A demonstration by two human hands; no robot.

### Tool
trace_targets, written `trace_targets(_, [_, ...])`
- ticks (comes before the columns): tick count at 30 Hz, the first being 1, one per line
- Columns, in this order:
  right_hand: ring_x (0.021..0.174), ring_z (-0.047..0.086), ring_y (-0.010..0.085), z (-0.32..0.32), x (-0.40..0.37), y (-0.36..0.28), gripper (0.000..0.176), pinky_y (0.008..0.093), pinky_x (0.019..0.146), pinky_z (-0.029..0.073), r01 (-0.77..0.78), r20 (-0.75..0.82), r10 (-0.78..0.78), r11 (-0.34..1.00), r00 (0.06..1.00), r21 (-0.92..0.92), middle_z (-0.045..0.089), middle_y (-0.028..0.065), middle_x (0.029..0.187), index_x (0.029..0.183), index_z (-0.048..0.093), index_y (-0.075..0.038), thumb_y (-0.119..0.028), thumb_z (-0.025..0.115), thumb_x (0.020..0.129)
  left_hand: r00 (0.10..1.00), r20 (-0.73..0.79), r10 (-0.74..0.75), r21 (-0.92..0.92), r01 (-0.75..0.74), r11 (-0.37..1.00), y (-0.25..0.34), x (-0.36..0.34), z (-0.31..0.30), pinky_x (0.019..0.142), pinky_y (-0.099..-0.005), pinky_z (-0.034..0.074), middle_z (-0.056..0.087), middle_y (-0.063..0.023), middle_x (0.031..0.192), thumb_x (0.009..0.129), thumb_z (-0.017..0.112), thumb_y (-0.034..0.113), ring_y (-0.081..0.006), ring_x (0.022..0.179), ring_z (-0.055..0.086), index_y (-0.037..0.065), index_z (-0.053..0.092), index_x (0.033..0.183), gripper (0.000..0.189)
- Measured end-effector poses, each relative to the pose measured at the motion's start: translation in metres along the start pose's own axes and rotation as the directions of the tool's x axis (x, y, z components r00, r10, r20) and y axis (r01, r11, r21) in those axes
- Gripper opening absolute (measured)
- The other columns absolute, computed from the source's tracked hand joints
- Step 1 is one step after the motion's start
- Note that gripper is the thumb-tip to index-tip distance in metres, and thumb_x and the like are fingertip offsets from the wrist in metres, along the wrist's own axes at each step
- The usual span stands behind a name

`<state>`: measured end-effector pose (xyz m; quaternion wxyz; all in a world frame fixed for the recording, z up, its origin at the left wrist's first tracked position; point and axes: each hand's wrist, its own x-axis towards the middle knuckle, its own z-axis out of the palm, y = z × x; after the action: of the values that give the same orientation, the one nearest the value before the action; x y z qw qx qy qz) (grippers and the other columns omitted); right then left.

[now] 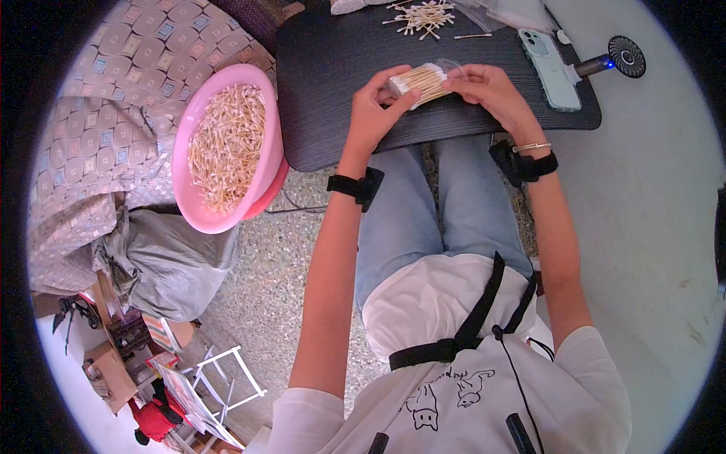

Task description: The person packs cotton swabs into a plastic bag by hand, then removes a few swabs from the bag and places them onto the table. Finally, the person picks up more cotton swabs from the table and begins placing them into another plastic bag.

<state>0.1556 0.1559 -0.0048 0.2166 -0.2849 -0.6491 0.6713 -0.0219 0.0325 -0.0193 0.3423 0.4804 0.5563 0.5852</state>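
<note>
A clear plastic packet of cotton swabs [422,82] is held above the front part of the black table [325,98]. My left hand [380,102] grips its left end, with the thumb across the near side. At the packet's right end, the fingers of my right hand [484,87] pinch the clear plastic. The swabs inside lie side by side, with pale sticks and white tips. Beyond my hands, a loose pile of cotton swabs [423,17] rests on the table, and a single swab [473,35] lies to its right.
On the left, a pink basin [181,151] holds many loose swabs. A light green phone [550,72] and a small black fan [627,57] are at the table's right side. Clear plastic [514,15] lies at the back. Patterned cloth [113,83] covers something beyond the basin.
</note>
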Motion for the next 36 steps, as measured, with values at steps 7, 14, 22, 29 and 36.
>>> trace_targets(7, [0.062, 0.039, 0.0017, 0.002, 0.002, -0.002, 0.013, 0.0173, 0.054, 0.030, 0.000, -0.021, 0.000, 1.000, 1.000, 0.012, 0.053, -0.0055, 0.075, 0.089, 0.065, -0.003, -0.013, 0.066, 0.081, 1.000, -0.010, 0.000, 0.015, 0.000, 1.000, -0.003, 0.002, 0.001, 0.076, -0.0238, 0.049, 0.062, -0.0078, 0.103, 0.080, 0.070, 0.013, -0.0115, 0.087, 0.059, 0.002, 0.056, 0.117, 0.041])
trace_targets(14, [0.061, 0.039, 0.0017, 0.004, 0.001, 0.000, 0.012, 0.0174, 0.053, 0.029, 0.031, -0.059, -0.032, 0.999, 0.998, -0.024, 0.052, -0.0060, 0.072, 0.087, 0.066, -0.004, -0.014, 0.066, 0.081, 0.999, -0.018, -0.026, 0.032, 0.027, 0.999, 0.000, 0.001, 0.001, 0.073, -0.0227, 0.049, 0.062, -0.0087, 0.102, 0.080, 0.070, 0.013, -0.0111, 0.084, 0.060, 0.002, 0.056, 0.116, 0.041])
trace_targets(22, [0.060, 0.039, 0.0017, 0.006, -0.001, 0.000, 0.015, 0.0177, 0.053, 0.029, 0.059, -0.081, -0.065, 0.996, 0.995, -0.072, 0.052, -0.0064, 0.069, 0.087, 0.067, -0.003, -0.017, 0.067, 0.080, 1.000, -0.018, -0.018, 0.013, 0.018, 1.000, -0.003, 0.002, 0.001, 0.074, -0.0232, 0.050, 0.062, -0.0089, 0.103, 0.080, 0.070, 0.013, -0.0118, 0.086, 0.061, 0.002, 0.056, 0.117, 0.041])
trace_targets(29, [0.060, 0.039, 0.0017, 0.001, 0.003, 0.010, 0.019, 0.0177, 0.053, 0.030, 0.087, -0.072, -0.087, 0.996, 0.994, 0.007, 0.049, -0.0065, 0.067, 0.086, 0.067, -0.002, -0.020, 0.063, 0.085, 0.999, -0.004, 0.054, -0.012, -0.054, 0.998, -0.010, 0.005, -0.001, 0.072, -0.0235, 0.049, 0.064, -0.0092, 0.099, 0.080, 0.067, 0.016, -0.0108, 0.083, 0.060, 0.001, 0.057, 0.115, 0.039])
trace_targets(36, [0.059, 0.038, 0.0020, 0.002, 0.002, 0.004, 0.020, 0.0178, 0.053, 0.030, 0.049, -0.065, -0.047, 0.998, 0.997, 0.025, 0.046, -0.0066, 0.064, 0.084, 0.065, -0.002, -0.022, 0.061, 0.087, 0.994, 0.106, -0.035, -0.124, 0.048, 0.991, 0.000, 0.004, -0.008, 0.091, -0.0263, 0.041, 0.056, -0.0089, 0.121, 0.079, 0.045, 0.012, -0.0163, 0.107, 0.053, 0.000, 0.053, 0.122, 0.046])
